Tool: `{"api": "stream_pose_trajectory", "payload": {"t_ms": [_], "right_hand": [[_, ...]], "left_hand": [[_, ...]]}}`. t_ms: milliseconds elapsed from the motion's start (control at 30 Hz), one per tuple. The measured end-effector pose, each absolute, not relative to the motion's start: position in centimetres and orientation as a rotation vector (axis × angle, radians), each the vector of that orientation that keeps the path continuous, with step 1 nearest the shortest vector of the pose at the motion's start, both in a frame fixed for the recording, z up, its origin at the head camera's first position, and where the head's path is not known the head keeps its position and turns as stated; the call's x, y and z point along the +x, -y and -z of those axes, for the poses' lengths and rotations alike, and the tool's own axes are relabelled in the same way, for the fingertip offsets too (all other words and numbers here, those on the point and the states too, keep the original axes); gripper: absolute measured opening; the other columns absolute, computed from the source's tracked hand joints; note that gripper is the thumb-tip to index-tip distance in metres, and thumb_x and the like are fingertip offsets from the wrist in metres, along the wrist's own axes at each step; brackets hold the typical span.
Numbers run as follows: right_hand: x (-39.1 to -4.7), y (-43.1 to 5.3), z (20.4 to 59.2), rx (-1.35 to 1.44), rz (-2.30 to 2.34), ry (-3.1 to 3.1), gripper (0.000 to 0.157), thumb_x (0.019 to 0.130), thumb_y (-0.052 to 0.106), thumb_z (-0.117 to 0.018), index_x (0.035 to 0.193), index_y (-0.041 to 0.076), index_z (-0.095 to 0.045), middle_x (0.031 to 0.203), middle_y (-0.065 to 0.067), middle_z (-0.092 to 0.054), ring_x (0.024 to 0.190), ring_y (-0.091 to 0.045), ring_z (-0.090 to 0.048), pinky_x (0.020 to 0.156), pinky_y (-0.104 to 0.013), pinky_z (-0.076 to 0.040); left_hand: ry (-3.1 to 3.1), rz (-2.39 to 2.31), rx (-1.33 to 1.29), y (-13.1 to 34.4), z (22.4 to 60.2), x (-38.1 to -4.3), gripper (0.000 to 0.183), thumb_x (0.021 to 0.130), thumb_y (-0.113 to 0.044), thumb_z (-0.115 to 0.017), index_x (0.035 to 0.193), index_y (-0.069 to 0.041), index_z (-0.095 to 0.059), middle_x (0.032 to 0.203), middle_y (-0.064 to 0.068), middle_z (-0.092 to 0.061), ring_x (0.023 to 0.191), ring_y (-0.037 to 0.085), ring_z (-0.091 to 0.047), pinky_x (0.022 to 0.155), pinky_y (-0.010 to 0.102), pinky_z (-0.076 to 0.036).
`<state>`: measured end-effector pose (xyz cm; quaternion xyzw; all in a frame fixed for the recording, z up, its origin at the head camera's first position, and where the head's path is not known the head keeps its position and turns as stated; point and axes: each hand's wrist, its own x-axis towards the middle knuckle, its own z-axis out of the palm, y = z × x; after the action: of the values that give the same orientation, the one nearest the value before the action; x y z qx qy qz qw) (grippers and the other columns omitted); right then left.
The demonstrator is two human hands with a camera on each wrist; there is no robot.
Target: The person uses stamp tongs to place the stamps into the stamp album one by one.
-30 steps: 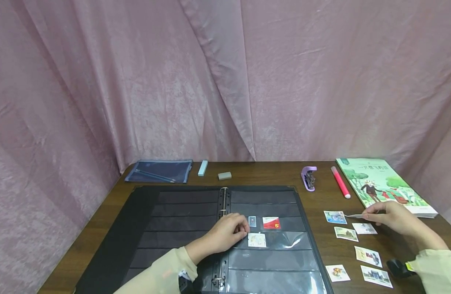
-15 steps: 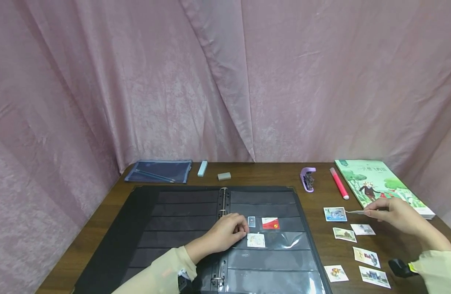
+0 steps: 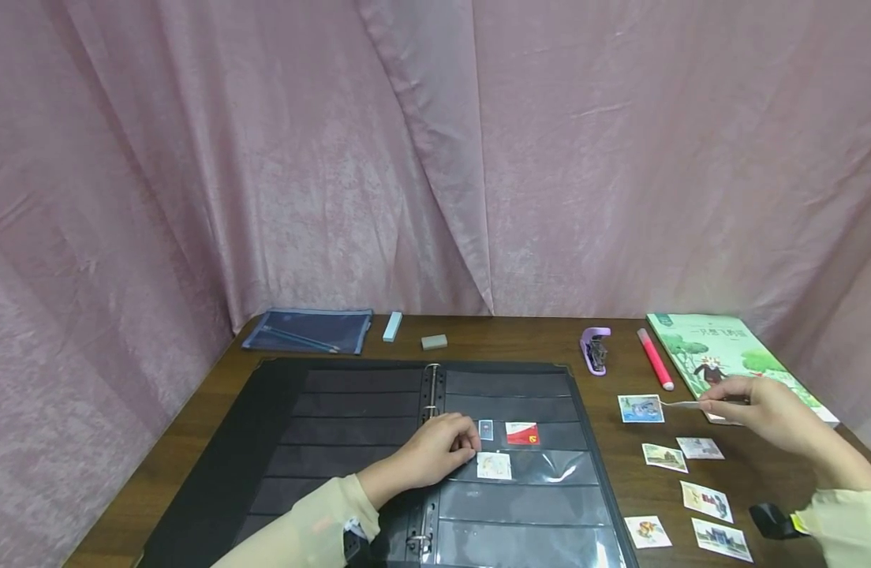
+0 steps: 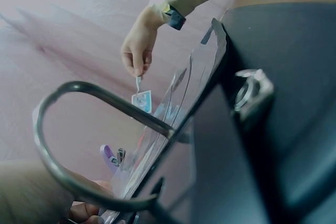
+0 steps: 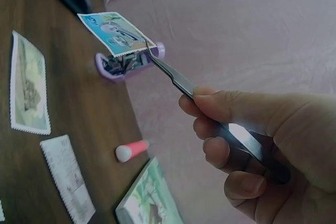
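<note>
My right hand (image 3: 765, 410) grips metal tweezers (image 5: 181, 83) between thumb and fingers. A blue picture stamp (image 5: 116, 32) is caught by one corner in the tweezer tips, raised over the table's right side. My left hand (image 3: 431, 450) stays at the right page of an open black stamp album (image 3: 524, 505), its curled thumb and forefinger pinching the edge of a clear pocket strip (image 3: 563, 467). Beside those fingertips are a small blue stamp (image 3: 486, 429), a red and white stamp (image 3: 523, 433) and a pale stamp (image 3: 494, 465) in the pockets.
Several loose stamps (image 3: 705, 501) lie right of the album. Behind them are a green book (image 3: 727, 347), a pink marker (image 3: 656, 360) and a purple stapler (image 3: 594, 351). A blue pouch (image 3: 308, 330), a light blue bar (image 3: 391, 326) and a grey eraser (image 3: 434, 341) line the back.
The blue picture stamp has come up off the table in the tweezers and shifted slightly left and away from the other stamps. My left hand has kept its place.
</note>
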<state>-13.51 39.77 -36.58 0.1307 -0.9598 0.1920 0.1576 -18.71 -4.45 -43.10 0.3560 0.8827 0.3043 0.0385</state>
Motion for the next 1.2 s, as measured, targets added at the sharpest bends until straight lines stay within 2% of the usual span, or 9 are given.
{"api": "stream_pose_trajectory", "payload": {"t_ms": [167,300,533,633,800,1000,1200], "right_hand": [[-13.4,-39.0,35.6,0.417,-0.527,2.750,0.014,0.073,0.015,-0.071,0.075,0.028,-0.066,0.074,0.020,-0.061,0.074,0.015,-0.046,0.060,-0.011,-0.036],[-13.4,-38.4,35.2,0.437,-0.493,2.754,0.007,0.075,0.020,-0.070,0.075,0.026,-0.067,0.072,0.014,-0.062,0.072,0.013,-0.045,0.058,-0.013,-0.036],[-13.5,-37.5,34.8,0.478,-0.487,2.720,0.014,0.073,0.018,-0.072,0.075,0.031,-0.066,0.075,0.020,-0.062,0.096,0.026,-0.036,0.071,-0.001,-0.032],[-13.6,-36.8,34.7,0.491,-0.503,2.722,0.014,0.074,0.018,-0.071,0.076,0.030,-0.066,0.074,0.019,-0.062,0.089,0.021,-0.043,0.068,-0.005,-0.033],[-13.6,-35.5,34.8,0.520,-0.559,2.720,0.008,0.075,0.018,-0.071,0.076,0.025,-0.067,0.074,0.014,-0.062,0.072,0.011,-0.046,0.060,-0.014,-0.036],[-13.7,-34.1,35.0,0.537,-0.586,2.718,0.009,0.075,0.020,-0.070,0.076,0.027,-0.066,0.074,0.016,-0.062,0.073,0.010,-0.048,0.062,-0.018,-0.039],[-13.8,-33.1,35.2,0.572,-0.656,2.726,0.006,0.077,0.015,-0.068,0.077,0.021,-0.067,0.074,0.018,-0.060,0.069,0.009,-0.047,0.060,-0.018,-0.039]], "left_hand": [[-2.715,-0.928,1.096,4.5,43.2,-18.8,0.011,0.082,-0.014,-0.064,0.080,-0.021,-0.056,0.075,-0.011,-0.050,0.070,0.001,-0.044,0.063,0.014,-0.036],[-2.711,-0.937,1.111,4.4,43.2,-18.8,0.011,0.082,-0.013,-0.064,0.080,-0.021,-0.057,0.075,-0.011,-0.050,0.069,0.000,-0.044,0.062,0.014,-0.036],[-2.714,-0.950,1.128,4.5,43.3,-18.9,0.010,0.081,-0.013,-0.064,0.080,-0.021,-0.057,0.075,-0.011,-0.051,0.069,-0.001,-0.043,0.061,0.013,-0.036],[-2.710,-0.953,1.133,4.5,43.4,-18.9,0.010,0.081,-0.013,-0.064,0.080,-0.021,-0.057,0.075,-0.011,-0.051,0.069,-0.001,-0.043,0.061,0.013,-0.037],[-2.697,-0.956,1.112,4.5,43.3,-18.9,0.010,0.081,-0.013,-0.064,0.080,-0.020,-0.058,0.076,-0.010,-0.051,0.069,-0.001,-0.044,0.062,0.013,-0.037],[-2.692,-0.953,1.108,4.5,43.2,-18.8,0.009,0.081,-0.013,-0.064,0.081,-0.020,-0.058,0.076,-0.010,-0.051,0.069,0.000,-0.044,0.062,0.014,-0.037],[-2.691,-0.957,1.116,4.5,43.2,-18.8,0.009,0.081,-0.012,-0.064,0.081,-0.020,-0.058,0.076,-0.010,-0.051,0.069,0.000,-0.044,0.061,0.013,-0.037]]}}
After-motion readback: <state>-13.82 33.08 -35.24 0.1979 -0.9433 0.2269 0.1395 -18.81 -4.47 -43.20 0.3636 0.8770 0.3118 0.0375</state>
